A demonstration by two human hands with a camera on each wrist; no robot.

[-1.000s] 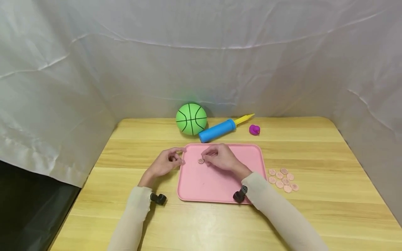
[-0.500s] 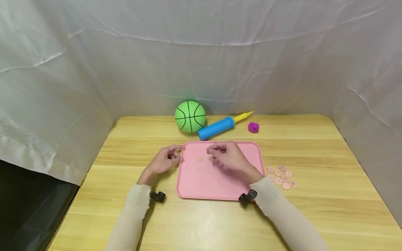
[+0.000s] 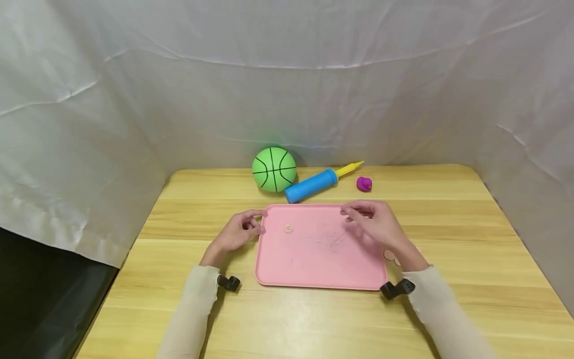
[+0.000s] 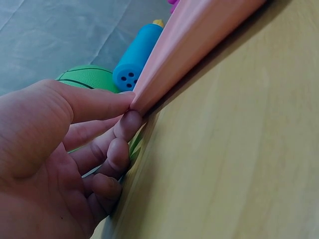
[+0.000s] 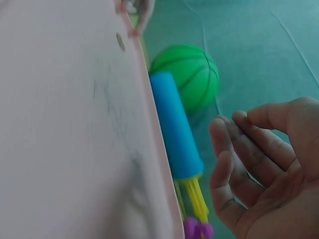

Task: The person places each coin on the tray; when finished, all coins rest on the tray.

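A pink tray [image 3: 314,269] lies on the table, with one small coin-like disc [image 3: 288,229] near its left end. At the tray's left rim, my left hand [image 3: 237,232] grips the edge with thumb and forefinger; the left wrist view shows the thumb [image 4: 107,105] on the rim. My right hand [image 3: 374,222] hovers over the tray's right end with nothing visible in it. Its fingers [image 5: 254,149] are loosely bent and fingertips close to the thumb. More pinkish discs [image 3: 389,255] lie on the table right of the tray, mostly hidden behind the right wrist.
Behind the tray stand a green ball [image 3: 274,169] with black lines and a blue hand pump [image 3: 311,185] with a yellow nozzle. A purple rubber duck [image 3: 364,184] sits to their right. Grey cloth [image 3: 314,89] hangs behind the table.
My right hand has let go of the disc, which stays on the tray, and has moved right across it, covering most of the other discs. The left hand has stayed at the rim.
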